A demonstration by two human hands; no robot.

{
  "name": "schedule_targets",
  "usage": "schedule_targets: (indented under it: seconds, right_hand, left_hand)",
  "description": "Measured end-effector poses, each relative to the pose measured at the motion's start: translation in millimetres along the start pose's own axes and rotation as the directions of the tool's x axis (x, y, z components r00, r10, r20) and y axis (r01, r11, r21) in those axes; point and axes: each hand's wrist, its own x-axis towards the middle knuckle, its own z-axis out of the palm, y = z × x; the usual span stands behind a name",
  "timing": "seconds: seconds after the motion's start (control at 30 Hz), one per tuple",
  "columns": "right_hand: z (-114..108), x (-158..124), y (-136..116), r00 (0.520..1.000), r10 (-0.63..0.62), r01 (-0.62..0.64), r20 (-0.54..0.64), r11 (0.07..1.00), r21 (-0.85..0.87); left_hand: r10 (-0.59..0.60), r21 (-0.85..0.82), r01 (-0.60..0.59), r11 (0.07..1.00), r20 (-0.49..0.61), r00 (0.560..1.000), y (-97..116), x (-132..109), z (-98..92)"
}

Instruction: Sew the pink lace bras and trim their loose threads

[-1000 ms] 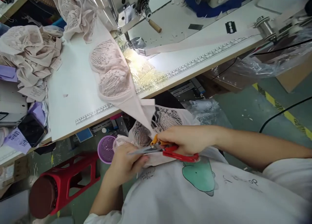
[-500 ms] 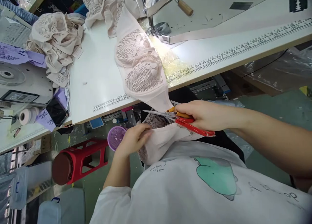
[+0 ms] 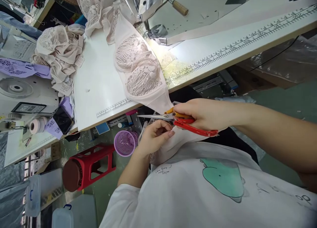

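My right hand (image 3: 204,114) is closed round a pair of scissors (image 3: 195,128) with red and orange handles; the blades point left, just above my left hand. With bent fingers my left hand (image 3: 157,137) grips the part of a pale pink lace bra (image 3: 173,143) that lies over my lap. Another lace bra (image 3: 143,79), or more of the same one, drapes over the table's front edge, its lower end reaching the scissors. Whether the two parts join is hidden behind my right hand and the scissors.
A sewing machine (image 3: 151,6) stands at the table's back. Rulers are marked along the white table (image 3: 99,72). More bras (image 3: 59,53) are heaped at the left, near a phone (image 3: 63,119). Below are a purple basket (image 3: 123,143) and a red stool (image 3: 95,165).
My left hand has moved right and up along the fabric, close under the scissors, its fingers now bent in. The scissors stay in my right hand. The view has shifted slightly.
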Motion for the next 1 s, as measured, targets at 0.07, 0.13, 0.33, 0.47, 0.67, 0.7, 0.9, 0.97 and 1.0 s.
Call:
schedule_targets:
  seconds: [0.07,0.13,0.33,0.47,0.67,0.7,0.9,0.97,1.0]
  right_hand:
    - [0.5,1.0,0.8,1.000,-0.022,0.022,0.002,1.000,0.007]
    - [0.3,1.8,0.5,0.999,-0.034,0.033,0.004,0.999,0.014]
    - [-0.6,3.4,-1.5,0.998,-0.060,0.060,-0.018,0.998,0.001]
    - [0.5,4.2,-0.9,0.999,-0.038,0.038,0.003,0.999,-0.014]
    - [2.0,3.1,-2.4,1.000,-0.017,0.017,0.012,1.000,-0.016]
    - [2.8,2.9,-2.4,1.000,-0.026,0.026,-0.006,1.000,-0.014]
    - [9.3,3.5,-2.0,0.987,-0.138,0.140,-0.081,0.990,0.021]
    - [13.3,3.4,-1.0,0.979,-0.159,0.167,-0.131,0.985,0.053]
    - [16.5,2.5,0.5,0.969,-0.159,0.178,-0.189,0.981,0.083]
  left_hand:
    - [-0.042,-0.079,0.041,0.996,-0.011,0.999,-0.9,0.5,-0.1]
    - [-0.067,-0.115,0.062,0.991,-0.040,0.997,-0.6,1.3,0.2]
    - [-0.067,-0.083,0.059,0.995,-0.098,0.993,2.1,2.6,3.0]
    - [-0.083,-0.042,0.078,0.996,-0.114,0.990,0.1,1.2,3.5]
    - [-0.104,-0.075,0.096,0.993,-0.115,0.988,-3.2,0.8,2.8]
    - [-0.113,-0.094,0.103,0.990,-0.107,0.988,-2.8,0.9,2.8]
    - [-0.214,-0.069,0.216,0.974,0.025,0.976,-3.5,-1.0,2.2]
    - [-0.199,-0.050,0.199,0.979,-0.001,0.980,-4.9,-1.8,1.9]
    - [-0.180,-0.038,0.178,0.983,-0.035,0.983,-5.2,-2.0,1.8]
